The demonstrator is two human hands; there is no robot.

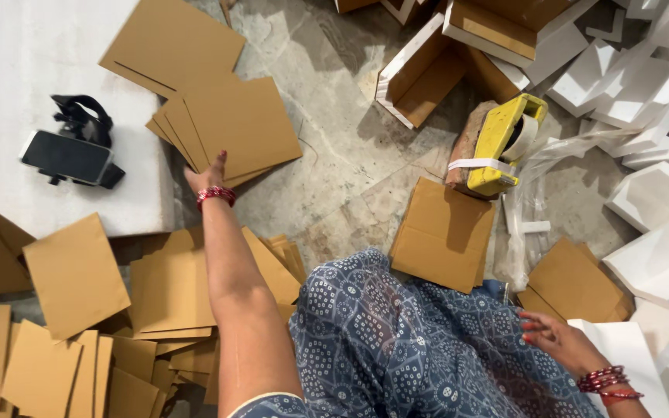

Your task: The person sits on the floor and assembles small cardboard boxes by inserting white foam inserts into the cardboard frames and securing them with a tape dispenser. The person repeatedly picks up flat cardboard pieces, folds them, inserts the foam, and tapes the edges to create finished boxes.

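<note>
My left hand (207,175) reaches forward to a small stack of brown cardboard squares (230,128), its fingers touching the stack's near edge; a red bangle circles the wrist. My right hand (555,334) rests low at my right knee with fingers loosely spread, holding nothing, next to a white sheet (629,348). A folded brown cardboard piece (443,232) lies on my lap's far edge, over the blue patterned cloth (396,333).
Many loose brown cardboard squares (79,271) lie scattered at left. A phone on a black strap mount (67,157) sits on a white board. A yellow tape dispenser (501,143) rests on a brick ahead. White folded boxes (644,85) pile up at right.
</note>
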